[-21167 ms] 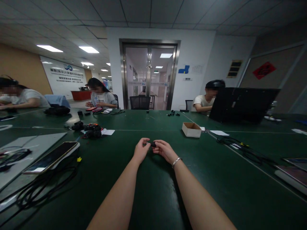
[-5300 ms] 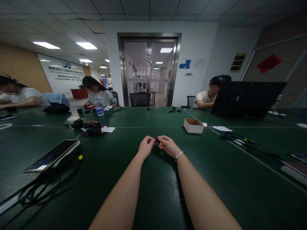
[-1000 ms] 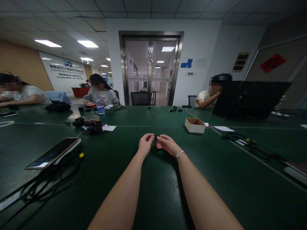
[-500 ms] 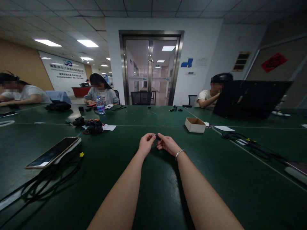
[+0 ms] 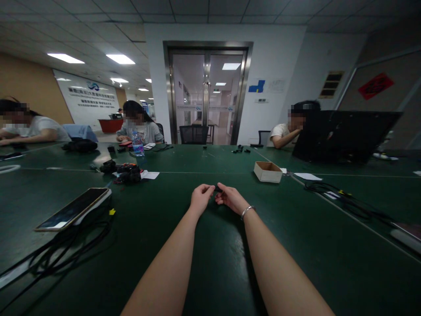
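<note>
My left hand (image 5: 201, 196) and my right hand (image 5: 231, 198) meet over the middle of the green table (image 5: 158, 245). Between their fingertips sits a small black piece (image 5: 217, 189), mostly covered by the fingers; its kind cannot be made out. The left thumb and forefinger pinch it from one side, and the right thumb and forefinger grip it from the other. The other right fingers curl underneath. On my right wrist is a silver bracelet (image 5: 246, 212).
An open cardboard box (image 5: 268, 172) stands ahead to the right. Left are a phone (image 5: 74, 210), black cables (image 5: 74, 245), dark gear (image 5: 128, 173) and a water bottle (image 5: 137, 145). More cables (image 5: 348, 204) lie right, before a large black monitor (image 5: 342, 136). Several people sit around the table.
Both hands stay nearly in place. The left fingertips have shifted slightly to the right, nearer the right hand, and cover a little more of the small black piece.
</note>
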`<state>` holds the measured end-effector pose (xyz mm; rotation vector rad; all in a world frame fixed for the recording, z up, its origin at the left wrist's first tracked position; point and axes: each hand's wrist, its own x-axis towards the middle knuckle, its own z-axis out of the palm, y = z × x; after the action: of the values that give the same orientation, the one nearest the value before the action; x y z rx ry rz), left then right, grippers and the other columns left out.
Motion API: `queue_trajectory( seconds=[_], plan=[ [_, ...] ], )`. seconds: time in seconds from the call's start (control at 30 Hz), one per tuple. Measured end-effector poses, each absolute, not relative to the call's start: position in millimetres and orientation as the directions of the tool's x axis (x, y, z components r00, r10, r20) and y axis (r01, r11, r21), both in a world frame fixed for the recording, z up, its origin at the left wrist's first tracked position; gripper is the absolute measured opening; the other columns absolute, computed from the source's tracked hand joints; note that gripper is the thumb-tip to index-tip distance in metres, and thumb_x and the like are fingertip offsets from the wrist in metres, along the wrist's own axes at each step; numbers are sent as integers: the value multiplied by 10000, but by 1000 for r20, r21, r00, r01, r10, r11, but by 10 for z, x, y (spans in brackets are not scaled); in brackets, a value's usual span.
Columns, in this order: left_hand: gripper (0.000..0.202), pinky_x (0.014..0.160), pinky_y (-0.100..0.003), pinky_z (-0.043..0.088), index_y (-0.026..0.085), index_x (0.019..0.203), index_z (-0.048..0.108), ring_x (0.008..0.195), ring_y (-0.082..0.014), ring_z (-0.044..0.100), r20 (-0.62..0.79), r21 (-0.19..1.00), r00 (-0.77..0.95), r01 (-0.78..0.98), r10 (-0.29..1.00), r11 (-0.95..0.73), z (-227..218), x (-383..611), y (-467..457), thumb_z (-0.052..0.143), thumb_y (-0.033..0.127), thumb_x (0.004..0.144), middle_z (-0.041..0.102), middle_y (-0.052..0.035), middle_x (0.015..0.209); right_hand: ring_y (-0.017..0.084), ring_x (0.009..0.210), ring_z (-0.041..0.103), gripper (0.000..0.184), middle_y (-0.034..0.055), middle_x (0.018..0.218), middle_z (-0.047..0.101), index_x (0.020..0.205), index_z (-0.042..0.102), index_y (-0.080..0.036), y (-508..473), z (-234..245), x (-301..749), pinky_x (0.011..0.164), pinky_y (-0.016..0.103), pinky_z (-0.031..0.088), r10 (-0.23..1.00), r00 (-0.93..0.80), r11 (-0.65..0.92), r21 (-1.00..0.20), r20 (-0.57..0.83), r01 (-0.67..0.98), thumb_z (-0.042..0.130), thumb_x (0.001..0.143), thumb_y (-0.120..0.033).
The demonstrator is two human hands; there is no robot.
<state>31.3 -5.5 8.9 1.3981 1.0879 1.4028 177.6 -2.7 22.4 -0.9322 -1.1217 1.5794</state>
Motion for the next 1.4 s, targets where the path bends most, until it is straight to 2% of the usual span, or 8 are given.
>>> queue_trajectory(
  seconds=[0.13, 0.23, 0.33, 0.57, 0.77, 0.93, 1.17, 1.4],
  plan=[
    [392, 545, -236, 420, 172, 661, 537, 550, -119, 525, 239, 963, -76, 145, 968, -227, 82, 313, -64, 507, 532, 812, 551, 7, 609, 98, 570, 613, 246, 27, 688, 634, 839, 632, -121, -37, 197, 1814, 533, 186, 522, 937, -350, -96, -957, 7, -275, 790, 720, -267],
    [423, 534, -246, 426, 171, 684, 556, 558, -130, 543, 221, 959, -63, 194, 973, -205, 66, 307, -56, 450, 551, 838, 581, -12, 657, 92, 614, 625, 406, -7, 736, 636, 1004, 631, -171, -51, 202, 1835, 580, 188, 528, 916, -397, -60, -962, 52, -266, 822, 645, -169],
    [442, 533, -247, 426, 170, 706, 577, 578, -141, 555, 234, 948, -51, 234, 971, -216, 44, 308, -43, 439, 569, 839, 578, -16, 651, 101, 647, 636, 399, 0, 759, 644, 1072, 616, -189, -62, 225, 1831, 608, 201, 534, 903, -425, -53, -967, 61, -250, 779, 710, -221],
    [467, 545, -248, 415, 174, 716, 604, 590, -146, 558, 234, 928, -31, 305, 972, -214, 35, 313, -36, 424, 586, 841, 595, -21, 642, 85, 421, 484, 255, -36, 529, 527, 950, 610, -173, -25, 232, 1761, 375, 170, 393, 930, -366, -30, -990, 24, -141, 582, 874, -414],
    [472, 556, -256, 408, 172, 701, 605, 575, -146, 567, 230, 918, -36, 339, 973, -204, 42, 314, -35, 407, 572, 857, 627, -33, 658, 81, 535, 571, 287, -32, 735, 595, 1033, 582, -217, -66, 251, 1764, 525, 218, 535, 937, -346, -17, -983, 47, -181, 703, 774, -241],
    [474, 549, -252, 391, 177, 666, 587, 561, -142, 563, 243, 902, -26, 375, 970, -216, 88, 331, -83, 399, 563, 866, 624, -31, 637, 67, 434, 501, 202, -18, 622, 576, 890, 574, -175, -45, 257, 1708, 424, 182, 474, 935, -356, -19, -998, 6, -66, 575, 887, -377],
    [441, 534, -247, 390, 176, 672, 573, 561, -142, 565, 215, 916, -24, 352, 976, -193, 159, 335, -156, 412, 537, 867, 621, -31, 652, 68, 502, 546, 328, -37, 719, 603, 1030, 554, -209, -75, 277, 1722, 493, 199, 521, 932, -362, -2, -998, 23, -69, 728, 753, -243],
    [394, 557, -250, 429, 183, 714, 552, 600, -144, 573, 229, 934, -59, 294, 972, -202, 131, 341, -136, 410, 512, 879, 610, -27, 701, 80, 417, 473, 291, -35, 562, 554, 954, 562, -185, -39, 251, 1700, 462, 226, 507, 948, -319, -57, -989, -11, -135, 551, 881, -466]
  ],
)
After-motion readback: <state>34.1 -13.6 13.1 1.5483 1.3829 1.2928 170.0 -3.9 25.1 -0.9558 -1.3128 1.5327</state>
